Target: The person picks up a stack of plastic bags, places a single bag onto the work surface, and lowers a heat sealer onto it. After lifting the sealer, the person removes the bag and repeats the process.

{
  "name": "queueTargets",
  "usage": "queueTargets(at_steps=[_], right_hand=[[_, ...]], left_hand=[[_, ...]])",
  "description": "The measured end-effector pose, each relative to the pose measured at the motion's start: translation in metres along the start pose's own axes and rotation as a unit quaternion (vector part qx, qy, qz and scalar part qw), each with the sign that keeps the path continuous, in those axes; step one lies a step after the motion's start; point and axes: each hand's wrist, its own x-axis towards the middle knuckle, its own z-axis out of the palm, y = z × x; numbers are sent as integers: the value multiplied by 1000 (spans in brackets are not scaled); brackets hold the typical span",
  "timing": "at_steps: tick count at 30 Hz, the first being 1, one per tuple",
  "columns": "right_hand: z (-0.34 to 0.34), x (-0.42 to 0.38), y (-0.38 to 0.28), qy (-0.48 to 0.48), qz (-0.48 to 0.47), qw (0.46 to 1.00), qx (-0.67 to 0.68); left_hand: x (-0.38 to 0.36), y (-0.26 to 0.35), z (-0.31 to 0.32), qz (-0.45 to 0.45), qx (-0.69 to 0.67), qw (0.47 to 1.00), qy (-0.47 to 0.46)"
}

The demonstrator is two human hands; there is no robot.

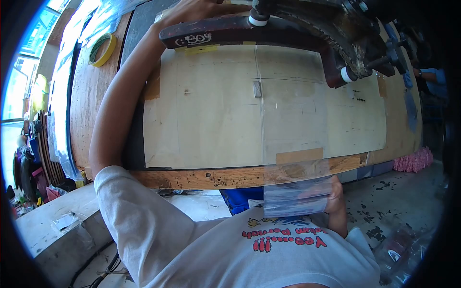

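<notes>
My left hand (199, 9) is at the top edge, just beyond a dark metal bar (216, 34) with white writing. Its visible fingers stretch to the right; the rest is cut off. Below the table's front edge, my right hand (335, 194) is closed at the right side of a clear plastic sheet (294, 194), some fingers seen through it. The plastic hangs over the edge and also lies across a pale board (211, 110) with pencil-like marks. Brown tape (299, 156) crosses the plastic near the edge.
A yellow tape roll (103, 50) lies on the wooden table (89, 91) at the left. The metal frame (357, 48) stands over the board's far right. Pink material (414, 160) is on the floor; part of another person (436, 81) shows at far right.
</notes>
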Motion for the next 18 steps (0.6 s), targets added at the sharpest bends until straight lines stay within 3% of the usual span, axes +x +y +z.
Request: queueTargets(at_steps=[7,18], right_hand=[[1,0,0,-1,-2,1000,-4],[-1,2,0,2,-4,1000,-8]], left_hand=[[-1,5,-3,-40,4,999,-26],[0,3,-2,-24,5,1000,-14]])
